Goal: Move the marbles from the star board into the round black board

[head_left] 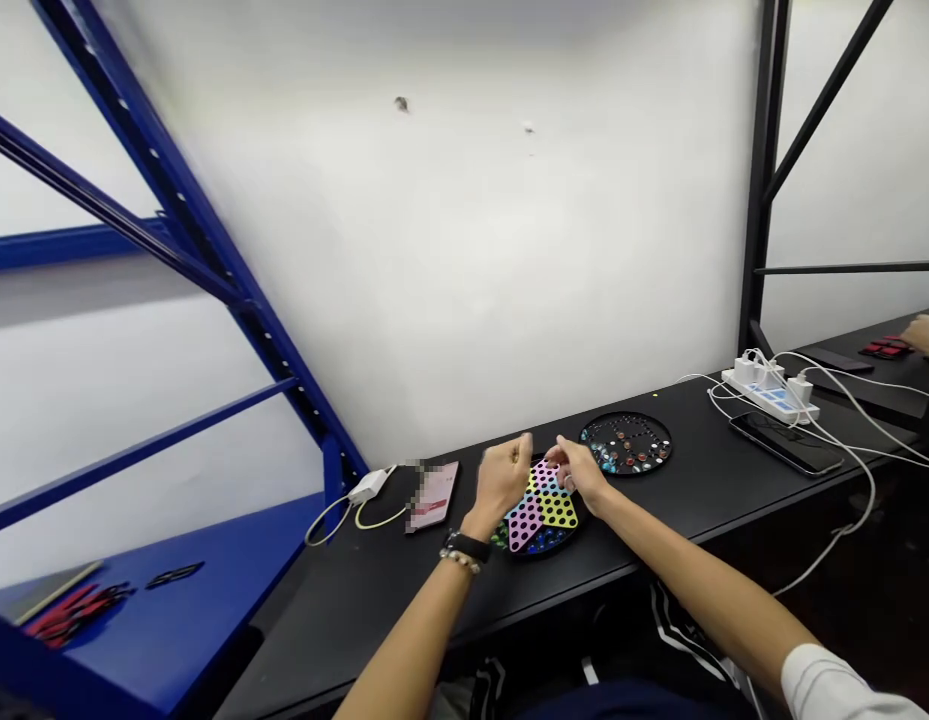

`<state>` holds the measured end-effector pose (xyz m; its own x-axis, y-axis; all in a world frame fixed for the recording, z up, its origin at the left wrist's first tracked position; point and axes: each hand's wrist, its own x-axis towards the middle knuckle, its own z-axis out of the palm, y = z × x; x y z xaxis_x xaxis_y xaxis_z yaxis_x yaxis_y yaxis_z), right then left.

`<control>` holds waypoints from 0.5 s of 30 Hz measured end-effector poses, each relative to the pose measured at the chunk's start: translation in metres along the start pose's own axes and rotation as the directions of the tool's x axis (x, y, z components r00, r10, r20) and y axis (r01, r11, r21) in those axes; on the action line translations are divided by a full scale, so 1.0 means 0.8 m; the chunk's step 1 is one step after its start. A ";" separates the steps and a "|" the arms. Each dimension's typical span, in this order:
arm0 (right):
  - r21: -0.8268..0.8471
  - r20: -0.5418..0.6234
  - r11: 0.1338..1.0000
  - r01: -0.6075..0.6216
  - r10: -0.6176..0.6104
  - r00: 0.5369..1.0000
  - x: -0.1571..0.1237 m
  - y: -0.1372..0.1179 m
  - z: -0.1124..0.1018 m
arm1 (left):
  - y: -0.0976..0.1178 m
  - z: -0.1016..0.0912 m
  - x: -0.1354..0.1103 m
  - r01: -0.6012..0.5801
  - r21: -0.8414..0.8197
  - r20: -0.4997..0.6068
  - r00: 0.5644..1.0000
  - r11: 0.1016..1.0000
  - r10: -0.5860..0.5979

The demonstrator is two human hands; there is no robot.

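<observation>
A round black marble-game board [543,512] with pink, yellow, green and blue perforated triangles lies on the black table [404,590]. My left hand [501,482] hovers over the board's left side, fingers curled in a pinch. My right hand [582,470] is above the board's upper right, fingers also pinched together. What either pinch holds is too small to make out. A second round black tray [626,442] with scattered coloured marbles sits just behind my right hand.
A phone [432,496] with a white charger and cable lies left of the board. To the right are a white power strip [768,390] with cables and a dark phone [785,442]. Another person's hand [925,336] shows at far right. Blue shelving [171,590] stands at left.
</observation>
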<state>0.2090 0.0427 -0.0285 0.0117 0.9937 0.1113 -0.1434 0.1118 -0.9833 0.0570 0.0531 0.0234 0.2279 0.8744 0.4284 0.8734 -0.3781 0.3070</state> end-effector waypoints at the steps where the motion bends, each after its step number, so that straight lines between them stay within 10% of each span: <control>1: 0.180 0.065 0.975 -0.134 0.124 0.990 0.000 0.001 0.011 | 0.019 0.000 -0.002 -0.074 0.028 0.038 0.997 0.997 0.073; 4: 0.542 0.165 0.764 -0.349 0.311 0.936 -0.005 0.007 0.037 | 0.059 0.007 -0.007 -0.227 0.118 0.165 0.965 0.967 0.206; 8: 0.725 0.129 0.597 -0.344 0.372 0.919 -0.009 0.011 0.043 | 0.066 0.012 -0.015 -0.371 0.136 0.284 0.903 0.919 0.323; 15: 0.747 0.174 0.533 -0.397 0.420 0.891 -0.012 -0.001 0.030 | -0.028 -0.014 0.004 -0.167 -0.063 0.232 0.956 0.984 0.177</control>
<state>0.1857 0.0332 -0.0254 -0.2220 0.9313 -0.2887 -0.8207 -0.3384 -0.4604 0.0333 0.0609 0.0270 0.4725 0.8400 0.2665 0.7942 -0.5370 0.2844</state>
